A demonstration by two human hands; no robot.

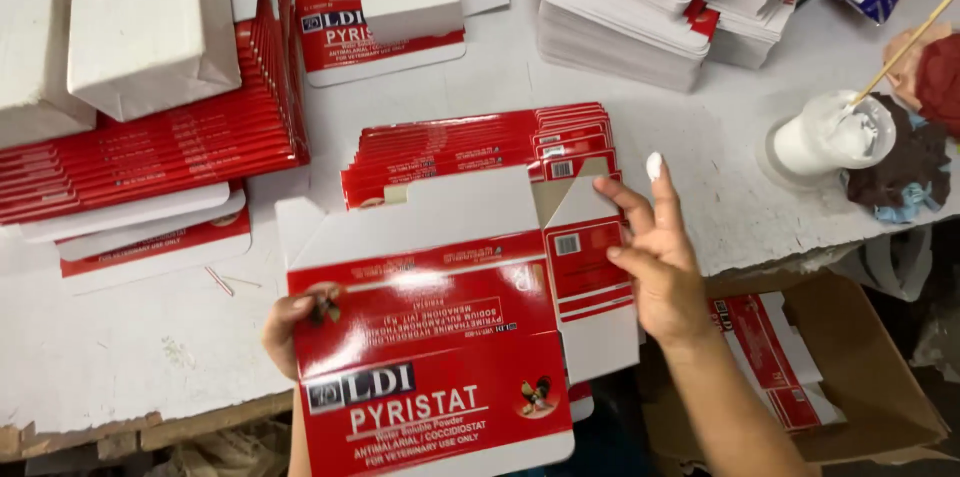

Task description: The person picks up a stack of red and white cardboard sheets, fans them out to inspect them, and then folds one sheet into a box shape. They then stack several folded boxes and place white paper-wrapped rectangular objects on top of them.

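My left hand grips the left edge of a flat red and white carton blank held over the table's front edge. My right hand rests on the blank's right side flap, with white glue on the tip of one raised finger. Just behind the blank lies a fanned row of several more red carton blanks on the white table.
A slanted stack of red cartons with white paper-wrapped bundles fills the far left. Piles of white blanks stand at the back. A white glue pot with a stick and rags sit at right. A cardboard box holds cartons below.
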